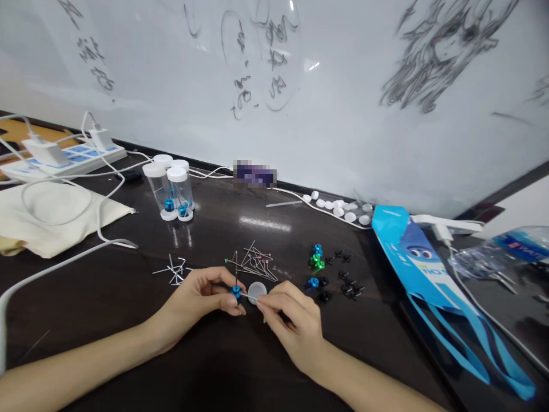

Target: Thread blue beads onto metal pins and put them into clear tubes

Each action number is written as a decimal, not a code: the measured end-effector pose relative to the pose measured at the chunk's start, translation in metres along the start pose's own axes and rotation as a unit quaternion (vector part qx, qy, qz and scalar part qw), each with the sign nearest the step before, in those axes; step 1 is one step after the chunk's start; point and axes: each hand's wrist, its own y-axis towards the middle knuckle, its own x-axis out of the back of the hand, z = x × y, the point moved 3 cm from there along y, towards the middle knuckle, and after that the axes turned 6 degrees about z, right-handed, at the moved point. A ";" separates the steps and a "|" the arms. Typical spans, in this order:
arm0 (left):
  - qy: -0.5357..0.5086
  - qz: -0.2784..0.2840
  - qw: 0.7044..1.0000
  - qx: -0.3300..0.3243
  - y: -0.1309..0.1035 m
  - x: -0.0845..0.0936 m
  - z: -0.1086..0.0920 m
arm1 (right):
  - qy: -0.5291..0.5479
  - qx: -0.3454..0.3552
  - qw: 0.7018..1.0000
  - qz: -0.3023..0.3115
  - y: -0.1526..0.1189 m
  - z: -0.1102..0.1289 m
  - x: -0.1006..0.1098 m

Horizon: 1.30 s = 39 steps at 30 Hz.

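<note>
My left hand point(214, 292) pinches a small blue metal piece point(235, 292) between thumb and fingers. A thin dark stem stands upright from the top of this piece. My right hand point(295, 326) is closed on a slim silver hex key point(249, 297), whose far end reaches the side of the blue piece. Just behind the key lies a round translucent white cap point(257, 289). Several thin metal wires point(259, 263) with small coloured ends are spread beyond my hands. Left of them is a loose pile of silver hex keys point(175, 271).
Blue and green metal pieces point(317, 262) and black screws point(351, 286) lie to the right. Clear tubes point(182, 194) with white caps stand at the back left. White caps point(338, 212) line the whiteboard's foot. A blue bag point(412, 246), white cables and a power strip point(81, 163) flank the table.
</note>
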 end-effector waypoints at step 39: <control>0.350 0.014 0.929 -0.117 -0.010 -0.011 -0.018 | 0.173 -0.140 0.973 0.054 -0.005 -0.009 -0.009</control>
